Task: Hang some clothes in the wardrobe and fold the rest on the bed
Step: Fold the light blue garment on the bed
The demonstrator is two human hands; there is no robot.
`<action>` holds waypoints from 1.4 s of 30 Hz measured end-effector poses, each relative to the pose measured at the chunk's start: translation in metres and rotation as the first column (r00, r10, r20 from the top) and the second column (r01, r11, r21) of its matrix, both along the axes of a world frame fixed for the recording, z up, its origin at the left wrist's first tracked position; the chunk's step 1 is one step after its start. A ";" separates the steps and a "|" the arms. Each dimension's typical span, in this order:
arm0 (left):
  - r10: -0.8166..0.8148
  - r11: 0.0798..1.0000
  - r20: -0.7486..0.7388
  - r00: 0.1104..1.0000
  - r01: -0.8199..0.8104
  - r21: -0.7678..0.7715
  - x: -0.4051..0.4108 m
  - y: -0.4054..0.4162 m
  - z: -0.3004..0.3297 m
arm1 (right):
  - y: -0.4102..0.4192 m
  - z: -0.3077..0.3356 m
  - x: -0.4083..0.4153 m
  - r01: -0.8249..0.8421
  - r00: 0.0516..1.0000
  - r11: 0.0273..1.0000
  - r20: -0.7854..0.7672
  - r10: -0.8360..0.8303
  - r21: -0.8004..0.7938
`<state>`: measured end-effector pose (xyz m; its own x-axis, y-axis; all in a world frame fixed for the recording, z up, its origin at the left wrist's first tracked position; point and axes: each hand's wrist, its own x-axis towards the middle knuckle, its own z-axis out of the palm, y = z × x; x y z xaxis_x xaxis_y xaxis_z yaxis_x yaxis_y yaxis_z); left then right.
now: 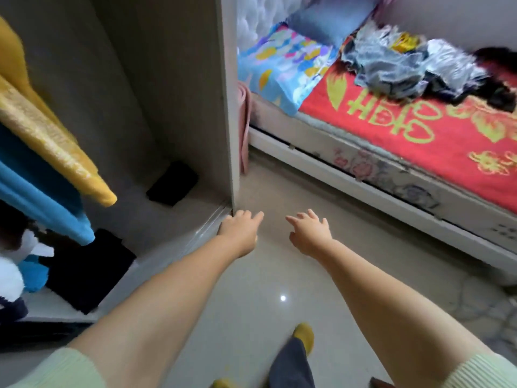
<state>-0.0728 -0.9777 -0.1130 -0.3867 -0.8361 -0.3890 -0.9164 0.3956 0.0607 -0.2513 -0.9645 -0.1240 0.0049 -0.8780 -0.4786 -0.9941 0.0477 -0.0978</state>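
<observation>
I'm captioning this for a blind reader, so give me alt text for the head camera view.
Two bare, empty hands, left hand and right hand, reach forward over a glossy beige floor. On the left, a yellow garment and a blue garment hang in an open grey wardrobe; on the right, crumpled clothes lie on a red-covered bed.
</observation>
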 end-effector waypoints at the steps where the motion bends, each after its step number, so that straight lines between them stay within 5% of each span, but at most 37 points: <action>1: -0.026 1.000 0.007 1.000 0.026 -0.011 -0.013 -0.007 0.008 | -0.001 0.008 -0.016 0.027 1.000 1.000 -0.003 -0.027 -0.010; 16: -0.260 0.956 -0.061 0.964 0.248 -0.155 -0.329 -0.103 0.091 | -0.033 0.089 -0.329 0.309 0.946 0.950 -0.092 -0.311 -0.043; 42: -0.400 0.908 0.006 0.916 0.397 -0.135 -0.551 -0.473 0.083 | -0.347 0.085 -0.553 0.508 0.861 0.861 -0.024 -0.508 -0.031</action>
